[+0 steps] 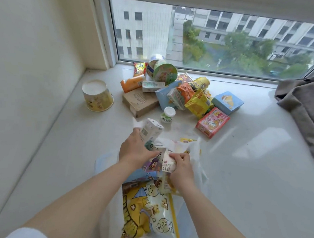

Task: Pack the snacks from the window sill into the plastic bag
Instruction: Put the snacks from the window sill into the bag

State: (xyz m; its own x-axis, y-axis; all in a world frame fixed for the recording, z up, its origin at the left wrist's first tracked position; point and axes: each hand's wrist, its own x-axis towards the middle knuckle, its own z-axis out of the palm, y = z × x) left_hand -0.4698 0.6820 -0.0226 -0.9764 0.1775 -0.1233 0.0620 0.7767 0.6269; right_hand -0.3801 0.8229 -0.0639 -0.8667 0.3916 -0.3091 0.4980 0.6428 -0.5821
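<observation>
A clear plastic bag (199,160) lies open on the white window sill (250,181) in front of me, with a big yellow popcorn packet (146,211) and other snacks inside. My left hand (134,148) grips a white carton (150,130) above the bag's mouth. My right hand (181,164) grips a small white and pink packet (168,164) beside a purple packet (153,162). A heap of snacks sits by the window: a pink box (212,121), a blue box (228,102), yellow packets (197,102), a brown box (139,101), a green cup (165,73).
A yellow paper cup (97,95) stands upside down at the left of the sill. A small white-lidded jar (167,114) stands near the heap. Grey cloth (305,108) lies at the right. The window pane (213,39) backs the sill, a wall (36,54) closes the left.
</observation>
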